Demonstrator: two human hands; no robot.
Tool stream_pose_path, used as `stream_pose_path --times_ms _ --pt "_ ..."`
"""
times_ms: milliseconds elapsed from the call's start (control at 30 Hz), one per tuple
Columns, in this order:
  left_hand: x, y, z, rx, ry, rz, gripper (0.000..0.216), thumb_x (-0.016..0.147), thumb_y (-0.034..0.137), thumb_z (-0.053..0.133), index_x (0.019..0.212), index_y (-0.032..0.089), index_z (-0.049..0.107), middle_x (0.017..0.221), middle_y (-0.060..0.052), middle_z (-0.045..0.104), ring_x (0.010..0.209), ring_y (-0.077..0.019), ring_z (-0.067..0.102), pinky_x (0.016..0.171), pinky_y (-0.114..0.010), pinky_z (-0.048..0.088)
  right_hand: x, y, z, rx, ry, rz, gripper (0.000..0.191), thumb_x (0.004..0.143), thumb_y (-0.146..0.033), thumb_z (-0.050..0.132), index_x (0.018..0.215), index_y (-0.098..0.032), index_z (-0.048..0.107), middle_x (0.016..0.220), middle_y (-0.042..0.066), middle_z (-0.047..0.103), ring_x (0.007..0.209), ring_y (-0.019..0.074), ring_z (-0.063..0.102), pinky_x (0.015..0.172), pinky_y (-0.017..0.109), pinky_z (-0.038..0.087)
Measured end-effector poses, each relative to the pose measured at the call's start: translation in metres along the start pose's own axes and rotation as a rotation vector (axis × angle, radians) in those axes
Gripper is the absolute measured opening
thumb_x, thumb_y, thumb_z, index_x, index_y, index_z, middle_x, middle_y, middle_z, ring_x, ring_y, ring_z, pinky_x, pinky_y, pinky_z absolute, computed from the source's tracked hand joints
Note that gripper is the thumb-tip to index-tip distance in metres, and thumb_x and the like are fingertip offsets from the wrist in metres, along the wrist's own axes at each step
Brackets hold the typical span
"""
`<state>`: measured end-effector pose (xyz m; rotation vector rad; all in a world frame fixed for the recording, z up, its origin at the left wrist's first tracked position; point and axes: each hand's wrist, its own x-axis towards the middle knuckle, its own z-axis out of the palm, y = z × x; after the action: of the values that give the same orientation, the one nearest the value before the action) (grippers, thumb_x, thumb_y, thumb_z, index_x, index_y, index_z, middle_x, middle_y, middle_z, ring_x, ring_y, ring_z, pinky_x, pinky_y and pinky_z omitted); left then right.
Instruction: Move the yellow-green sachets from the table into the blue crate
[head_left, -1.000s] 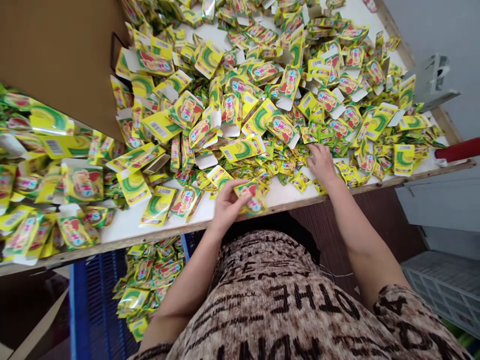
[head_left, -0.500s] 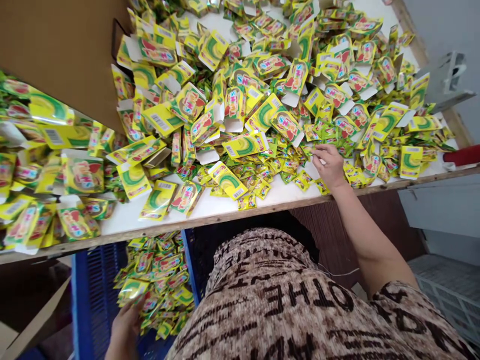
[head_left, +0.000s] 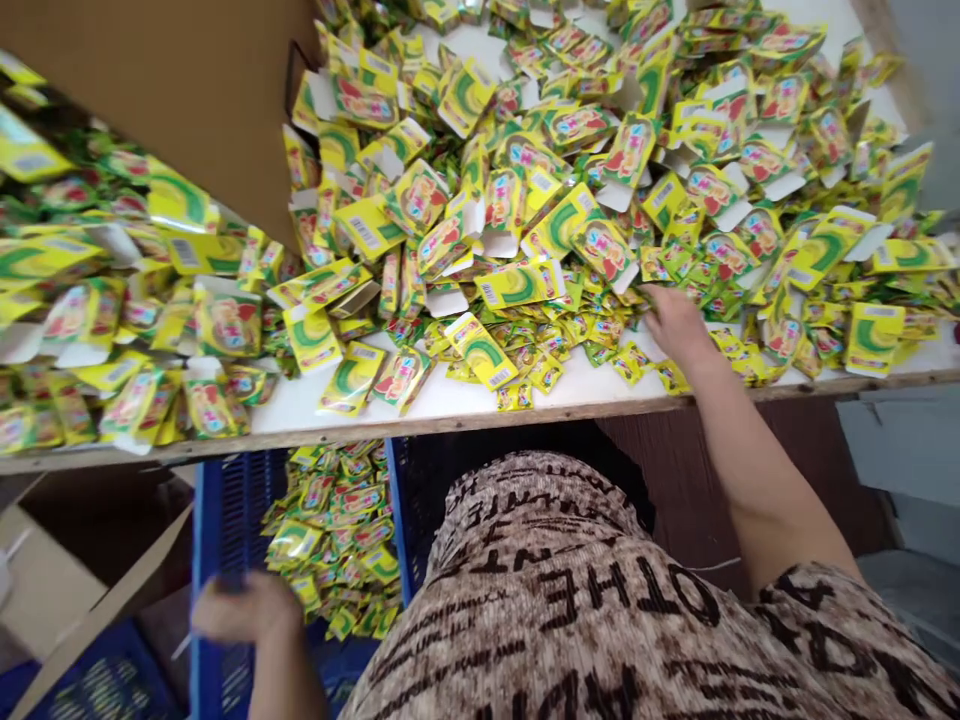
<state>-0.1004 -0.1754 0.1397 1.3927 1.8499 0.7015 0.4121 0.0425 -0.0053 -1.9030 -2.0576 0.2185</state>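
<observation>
Small sachets on the table beside the right hand, whose grip I cannot tell, should be light, soft and slippery, best pinched by 1 edge; the left hand, blurred above the blue crate, is equally unreadable.

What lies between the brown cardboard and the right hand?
In the head view, yellow-green boxes and small sachets lie between the cardboard and right hand.

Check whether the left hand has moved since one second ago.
Yes: the left hand has gone from over the table edge, down and left, to the blue crate below it.
</observation>
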Motion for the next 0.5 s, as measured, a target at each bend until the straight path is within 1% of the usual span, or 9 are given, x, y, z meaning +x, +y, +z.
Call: stream_pose_path --times_ms 33,100,167,233,300,367,433,467,500 --pt "0.024 0.006 0.014 -0.005 0.032 0.005 0.059 0.079 0.047 0.076 0.128 0.022 0.054 0.108 -0.007 0.068 0.091 -0.0214 0.068 0.076 -0.036 0.060 -0.006 0.001 -0.002 0.028 0.031 0.055 0.049 0.085 -0.019 0.052 0.134 -0.014 0.055 0.120 0.017 0.067 0.104 0.0280 0.061 0.094 0.040 0.047" --pt "0.080 0.016 0.044 -0.018 0.082 0.022 0.067 0.073 0.048 0.080 0.129 0.022 0.052 0.102 -0.006 0.069 0.084 -0.0206 0.068 0.070 -0.033 0.059 -0.022 0.001 -0.005 0.045 0.101 0.144 0.052 0.084 -0.022 0.054 0.136 -0.015 0.052 0.117 0.018 0.068 0.096 0.0278 0.062 0.087 0.040 0.049" --pt "0.135 0.021 0.078 -0.040 0.098 0.051 0.069 0.073 0.048 0.079 0.130 0.022 0.049 0.101 -0.006 0.068 0.080 -0.0190 0.067 0.069 -0.032 0.058 -0.039 -0.006 -0.005 0.035 0.153 0.189 0.050 0.084 -0.023 0.053 0.133 -0.013 0.052 0.117 0.021 0.066 0.099 0.0297 0.061 0.088 0.042 0.049" --pt "0.177 0.022 0.114 -0.064 0.080 0.084 0.071 0.074 0.047 0.077 0.132 0.020 0.046 0.100 -0.006 0.068 0.075 -0.0178 0.066 0.068 -0.031 0.056 -0.051 -0.018 -0.002 0.018 0.169 0.190 0.047 0.085 -0.023 0.050 0.130 -0.013 0.054 0.120 0.021 0.063 0.108 0.0307 0.059 0.094 0.043 0.048" --pt "0.200 0.021 0.151 -0.064 0.070 0.115 0.077 0.071 0.043 0.080 0.134 0.019 0.044 0.098 -0.005 0.067 0.074 -0.0178 0.065 0.069 -0.032 0.055 -0.053 -0.030 0.001 -0.010 0.146 0.163 0.043 0.087 -0.026 0.049 0.128 -0.013 0.056 0.121 0.020 0.062 0.114 0.0316 0.057 0.098 0.045 0.047" --pt "0.211 0.022 0.180 -0.104 0.119 0.132 0.083 0.065 0.038 0.085 0.134 0.018 0.044 0.096 -0.005 0.067 0.076 -0.0184 0.065 0.072 -0.033 0.055 -0.045 -0.033 0.004 -0.027 0.123 0.158 0.038 0.090 -0.030 0.047 0.122 -0.014 0.059 0.118 0.020 0.063 0.113 0.0331 0.058 0.097 0.048 0.048" --pt "0.215 0.024 0.196 -0.263 0.189 0.124 0.085 0.062 0.033 0.086 0.133 0.017 0.043 0.094 -0.003 0.066 0.079 -0.0182 0.066 0.075 -0.032 0.055 -0.033 -0.027 0.006 0.005 0.132 0.186 0.036 0.091 -0.030 0.043 0.117 -0.014 0.061 0.115 0.020 0.065 0.110 0.0335 0.060 0.096 0.050 0.049" --pt "0.215 0.025 0.200 -0.379 0.205 0.106 0.082 0.063 0.031 0.086 0.132 0.018 0.042 0.093 -0.003 0.067 0.080 -0.0177 0.067 0.076 -0.032 0.056 -0.029 -0.023 0.006 0.042 0.153 0.216 0.036 0.091 -0.031 0.043 0.117 -0.015 0.061 0.113 0.020 0.066 0.108 0.0333 0.061 0.095 0.051 0.049" --pt "0.213 0.027 0.201 -0.490 0.190 0.079 0.077 0.065 0.030 0.084 0.129 0.018 0.043 0.094 -0.003 0.067 0.081 -0.0173 0.068 0.076 -0.032 0.057 -0.027 -0.021 0.006 0.086 0.173 0.252 0.037 0.089 -0.032 0.045 0.117 -0.016 0.061 0.113 0.019 0.068 0.106 0.0337 0.063 0.094 0.053 0.050"
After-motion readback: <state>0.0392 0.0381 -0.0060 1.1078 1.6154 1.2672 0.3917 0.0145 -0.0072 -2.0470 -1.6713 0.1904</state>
